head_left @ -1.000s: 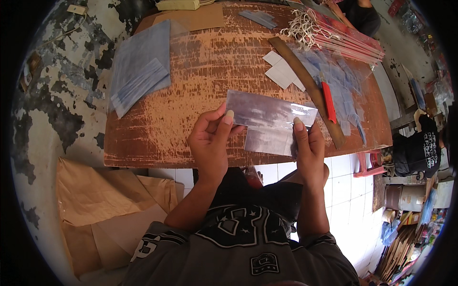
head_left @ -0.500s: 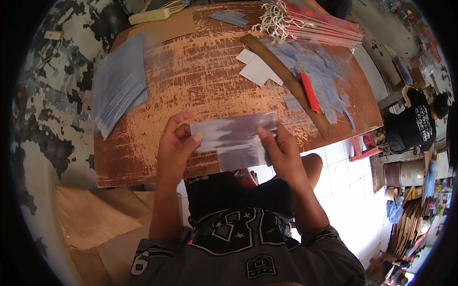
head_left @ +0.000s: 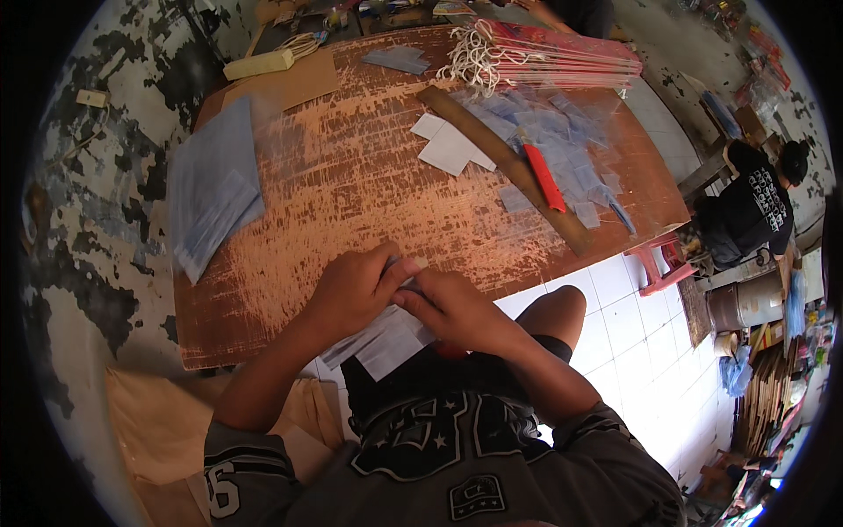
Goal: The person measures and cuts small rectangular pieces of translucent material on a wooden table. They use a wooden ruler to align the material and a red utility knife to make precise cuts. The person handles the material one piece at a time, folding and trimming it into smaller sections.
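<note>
Close together at the table's near edge, my left hand (head_left: 356, 288) and my right hand (head_left: 458, 309) are closed on a clear plastic sheet (head_left: 392, 348). Part of it hangs below my hands, over my lap, with several layers or folds showing. My fingers hide its upper part. On the worn brown table (head_left: 334, 193) beyond lie white paper pieces (head_left: 452, 149), a long brown strip (head_left: 500, 158) and a red-handled cutter (head_left: 544, 178). Loose bluish clear plastic pieces (head_left: 562, 132) are scattered to the right of the strip.
A stack of bluish plastic sheets (head_left: 215, 180) lies at the table's left. Red plastic bags with white cords (head_left: 553, 57) are bundled at the far right. Cardboard (head_left: 307, 83) and a cream power strip (head_left: 259, 64) lie far left. Another person (head_left: 746, 206) sits at the right.
My hands have come together and moved left and slightly down. The plastic sheet, stretched between them before, now hangs below both hands. The view has shifted a little.
</note>
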`<action>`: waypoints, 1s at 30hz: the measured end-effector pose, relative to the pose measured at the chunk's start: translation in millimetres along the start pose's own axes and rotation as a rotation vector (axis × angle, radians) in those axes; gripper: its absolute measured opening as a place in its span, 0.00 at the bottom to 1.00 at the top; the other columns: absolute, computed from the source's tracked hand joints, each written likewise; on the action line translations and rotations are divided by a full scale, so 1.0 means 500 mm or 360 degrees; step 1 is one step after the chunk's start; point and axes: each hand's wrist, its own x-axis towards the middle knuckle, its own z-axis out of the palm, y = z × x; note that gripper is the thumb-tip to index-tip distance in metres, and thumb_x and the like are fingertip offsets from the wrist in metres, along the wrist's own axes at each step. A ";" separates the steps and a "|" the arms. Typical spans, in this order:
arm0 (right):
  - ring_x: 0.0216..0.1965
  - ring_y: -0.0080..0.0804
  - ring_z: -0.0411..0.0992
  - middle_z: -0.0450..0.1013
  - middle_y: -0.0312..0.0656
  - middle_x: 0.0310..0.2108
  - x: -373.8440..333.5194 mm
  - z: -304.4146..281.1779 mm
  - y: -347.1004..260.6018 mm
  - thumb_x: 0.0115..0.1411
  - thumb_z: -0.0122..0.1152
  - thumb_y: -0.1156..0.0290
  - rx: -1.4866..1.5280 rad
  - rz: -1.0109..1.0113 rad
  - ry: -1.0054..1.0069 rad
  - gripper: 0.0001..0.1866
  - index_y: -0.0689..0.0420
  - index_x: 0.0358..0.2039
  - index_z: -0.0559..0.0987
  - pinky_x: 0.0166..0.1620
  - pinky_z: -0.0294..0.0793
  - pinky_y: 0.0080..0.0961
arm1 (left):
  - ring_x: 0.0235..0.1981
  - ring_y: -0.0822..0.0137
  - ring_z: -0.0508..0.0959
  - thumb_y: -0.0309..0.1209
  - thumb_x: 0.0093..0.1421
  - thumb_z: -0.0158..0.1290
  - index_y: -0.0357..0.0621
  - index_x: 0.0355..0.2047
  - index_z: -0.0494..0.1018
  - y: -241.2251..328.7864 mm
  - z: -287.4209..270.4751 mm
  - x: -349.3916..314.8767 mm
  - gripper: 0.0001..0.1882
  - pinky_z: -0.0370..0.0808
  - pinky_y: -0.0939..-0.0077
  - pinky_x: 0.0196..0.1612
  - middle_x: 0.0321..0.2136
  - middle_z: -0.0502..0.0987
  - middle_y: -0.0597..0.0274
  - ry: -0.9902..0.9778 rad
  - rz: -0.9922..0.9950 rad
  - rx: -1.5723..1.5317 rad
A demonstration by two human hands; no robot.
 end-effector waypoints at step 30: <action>0.23 0.14 0.62 0.65 0.26 0.22 -0.012 -0.027 0.056 0.80 0.61 0.55 0.0819 -0.0275 -0.0162 0.18 0.59 0.46 0.81 0.26 0.62 0.24 | 0.31 0.78 0.74 0.43 0.82 0.53 0.36 0.38 0.80 0.032 0.040 -0.001 0.22 0.73 0.74 0.36 0.27 0.78 0.65 -0.0013 0.0056 -0.0882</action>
